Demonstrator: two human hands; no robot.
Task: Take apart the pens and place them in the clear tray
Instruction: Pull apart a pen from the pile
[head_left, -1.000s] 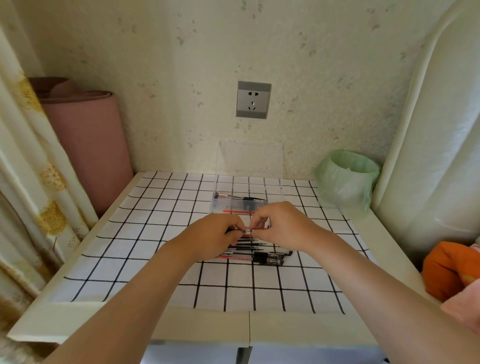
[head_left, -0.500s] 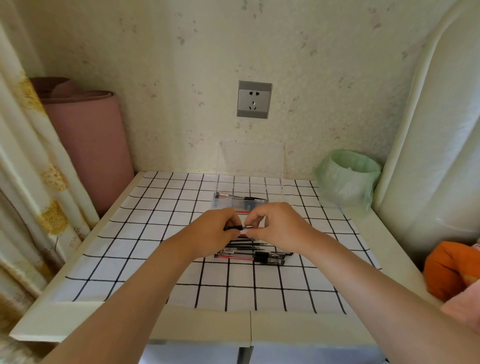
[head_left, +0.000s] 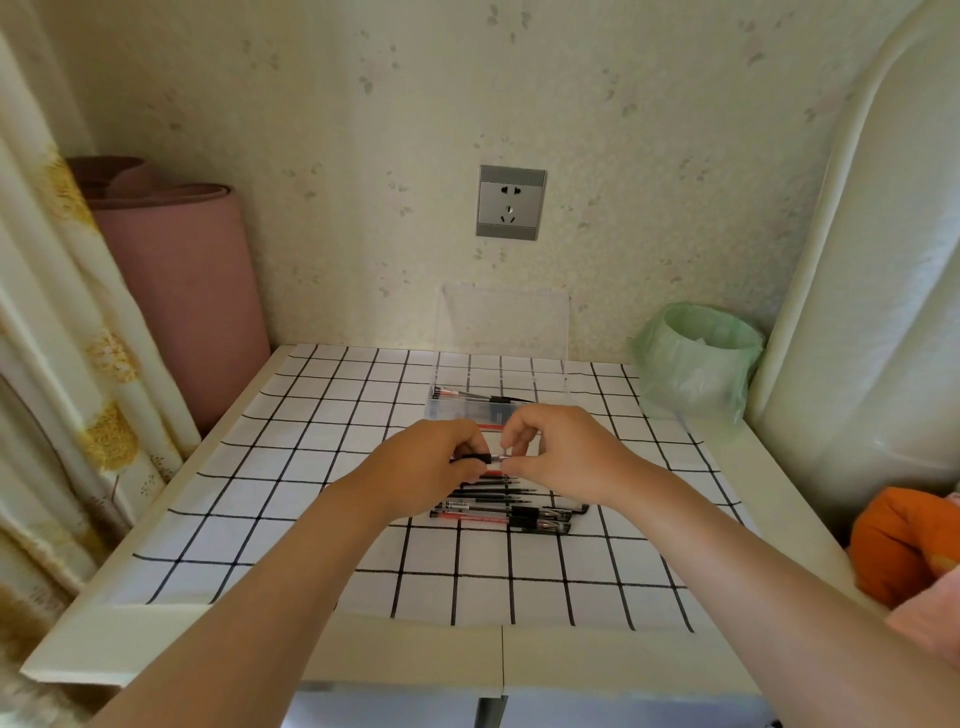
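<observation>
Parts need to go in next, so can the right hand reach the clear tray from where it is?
Probably yes. The clear tray sits just beyond the right hand, top open, with nothing between them. That hand and the left hand are both gripping a pen, though.

Soft, even daylight is brightest on the wall (head_left: 363, 156) beyond the tabletop's (head_left: 727, 447) far edge. Faint shadows lie under the pens (head_left: 498, 512). Wide-angle distortion bows the frame's sides, and fine detail looks slightly soft.

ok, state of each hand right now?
Left hand: closed on the pen, holding its black end.
Right hand: fingertips pinching the same pen's other end.
</observation>
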